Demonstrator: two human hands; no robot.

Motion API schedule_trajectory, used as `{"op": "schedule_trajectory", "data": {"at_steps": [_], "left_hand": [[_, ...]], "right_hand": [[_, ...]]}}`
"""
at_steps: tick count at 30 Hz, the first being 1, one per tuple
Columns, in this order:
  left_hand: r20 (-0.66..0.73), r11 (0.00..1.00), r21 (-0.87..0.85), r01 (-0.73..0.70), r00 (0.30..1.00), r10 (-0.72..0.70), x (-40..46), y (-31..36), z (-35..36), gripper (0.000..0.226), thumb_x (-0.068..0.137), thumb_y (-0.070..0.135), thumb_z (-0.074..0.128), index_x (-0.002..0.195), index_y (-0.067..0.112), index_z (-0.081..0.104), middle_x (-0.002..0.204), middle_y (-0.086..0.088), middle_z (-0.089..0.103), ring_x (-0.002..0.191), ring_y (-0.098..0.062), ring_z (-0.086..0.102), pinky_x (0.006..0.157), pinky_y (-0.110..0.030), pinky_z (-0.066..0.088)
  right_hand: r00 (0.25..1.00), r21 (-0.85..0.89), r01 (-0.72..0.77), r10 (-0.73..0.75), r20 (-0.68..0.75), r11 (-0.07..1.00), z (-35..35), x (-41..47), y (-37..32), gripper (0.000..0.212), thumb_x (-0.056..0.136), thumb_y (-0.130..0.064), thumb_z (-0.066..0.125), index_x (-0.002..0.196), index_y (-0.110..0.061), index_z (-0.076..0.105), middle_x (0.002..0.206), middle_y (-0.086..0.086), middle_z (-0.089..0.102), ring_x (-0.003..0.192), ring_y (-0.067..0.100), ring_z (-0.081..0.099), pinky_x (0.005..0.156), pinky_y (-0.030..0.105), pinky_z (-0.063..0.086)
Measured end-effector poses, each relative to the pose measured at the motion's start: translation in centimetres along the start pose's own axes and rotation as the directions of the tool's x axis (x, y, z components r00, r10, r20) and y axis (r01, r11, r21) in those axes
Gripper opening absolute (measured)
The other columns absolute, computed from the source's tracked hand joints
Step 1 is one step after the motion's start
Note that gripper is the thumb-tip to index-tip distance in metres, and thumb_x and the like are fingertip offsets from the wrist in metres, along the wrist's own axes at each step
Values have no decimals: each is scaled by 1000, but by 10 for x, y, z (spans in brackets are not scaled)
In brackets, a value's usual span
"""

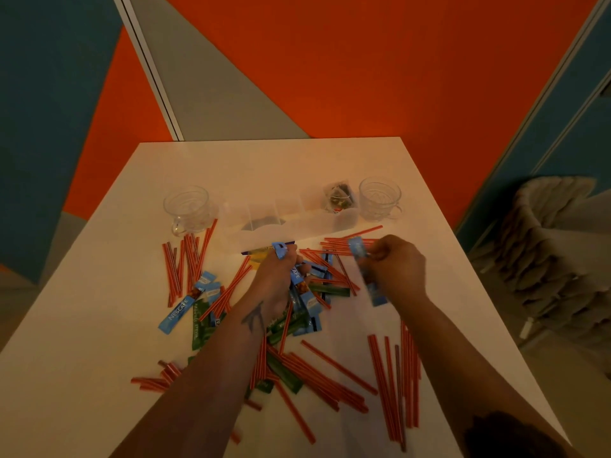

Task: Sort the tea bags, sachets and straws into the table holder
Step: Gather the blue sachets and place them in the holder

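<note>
Hands: our left hand (279,279) grips a bunch of light blue paper sachets (295,274); our right hand (396,269) pinches one blurred blue sachet (365,272).
Holder: the clear plastic compartment holder (287,219) stands at the far side of the white counter (99,375), between two clear glass cups (186,206), with a pyramid tea bag (338,196) in its right end.
Loose items: we see red paper straws (390,385), green sachets (198,322) and a blue Nescafe sachet (177,314) scattered near us.
</note>
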State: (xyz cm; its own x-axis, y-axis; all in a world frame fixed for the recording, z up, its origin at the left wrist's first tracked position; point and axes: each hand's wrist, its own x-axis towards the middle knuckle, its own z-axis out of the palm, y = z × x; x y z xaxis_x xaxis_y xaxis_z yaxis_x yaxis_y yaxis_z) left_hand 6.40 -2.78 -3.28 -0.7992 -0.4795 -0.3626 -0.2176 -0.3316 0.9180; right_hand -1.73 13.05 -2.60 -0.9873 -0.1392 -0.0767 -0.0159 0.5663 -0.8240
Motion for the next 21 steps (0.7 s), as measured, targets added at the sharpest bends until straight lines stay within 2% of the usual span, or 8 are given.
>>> {"op": "schedule_trajectory", "data": {"at_steps": [2, 4, 8, 11, 15, 17, 19, 21], "left_hand": [[21, 1000, 2, 4, 1000, -4, -1, -1, 2, 36, 101, 19, 35, 74, 8, 56, 72, -7, 65, 74, -25, 58, 74, -40, 51], [36, 999, -39, 33, 999, -32, -2, -2, 3, 34, 101, 18, 35, 87, 6, 63, 82, -11, 67, 78, -27, 62, 71, -38, 56], [4, 983, -156, 98, 995, -98, -4, -1, 0, 35, 102, 25, 31, 119, 3, 52, 91, -12, 62, 74, -23, 62, 55, -30, 57], [14, 994, -88, 59, 998, -58, -7, 2, -4, 28, 101, 23, 36, 111, 5, 55, 84, -12, 61, 65, -18, 64, 50, -27, 55], [-18, 997, 61, 43, 999, -42, -9, 5, -13, 20, 97, 13, 46, 88, 5, 62, 89, -17, 66, 81, -30, 65, 76, -42, 55], [-73, 988, 151, 23, 997, -12, -5, 7, -21, 20, 96, 14, 50, 85, 6, 65, 91, -17, 69, 91, -36, 64, 88, -51, 52], [-99, 983, 180, 32, 995, -15, -4, 9, -28, 24, 97, 14, 48, 79, 13, 63, 79, -9, 71, 87, -34, 63, 94, -54, 48], [-93, 982, 180, 51, 995, -35, -3, 10, -33, 26, 98, 13, 45, 78, 17, 61, 90, -14, 67, 88, -34, 60, 96, -56, 46]], "right_hand": [[991, 138, -10, -8, 132, 990, 16, -12, -19, 20, 76, -9, 75, 73, -23, 60, 87, 5, 70, 75, 18, 68, 68, 35, 59], [979, 176, -14, -23, 204, 984, 34, -20, -31, 26, 74, -6, 76, 69, -26, 60, 79, 3, 70, 73, 18, 69, 72, 41, 59], [974, 135, 26, -55, 218, 990, 56, -27, -36, 15, 74, -12, 76, 82, -21, 67, 78, 2, 71, 71, 15, 68, 73, 37, 59], [969, 99, 58, -80, 232, 993, 58, -29, -39, 17, 76, -17, 75, 93, -18, 71, 80, -1, 70, 66, 8, 65, 65, 24, 57], [947, 35, 86, -93, 308, 996, 57, -28, -37, 11, 84, -16, 67, 93, -16, 73, 82, 1, 69, 67, 9, 61, 66, 21, 54], [953, -87, 84, -55, 297, 993, 58, -26, -28, 9, 84, -16, 66, 91, -16, 72, 85, 1, 67, 74, 12, 62, 69, 26, 55], [952, -268, 112, -25, 305, 957, 59, -26, -16, 8, 84, -19, 66, 90, -16, 69, 87, 0, 66, 76, 13, 63, 66, 26, 55], [943, -377, 127, 6, 334, 917, 63, -30, -6, 9, 87, -22, 62, 89, -14, 66, 82, -1, 63, 71, 12, 59, 63, 24, 49]]}}
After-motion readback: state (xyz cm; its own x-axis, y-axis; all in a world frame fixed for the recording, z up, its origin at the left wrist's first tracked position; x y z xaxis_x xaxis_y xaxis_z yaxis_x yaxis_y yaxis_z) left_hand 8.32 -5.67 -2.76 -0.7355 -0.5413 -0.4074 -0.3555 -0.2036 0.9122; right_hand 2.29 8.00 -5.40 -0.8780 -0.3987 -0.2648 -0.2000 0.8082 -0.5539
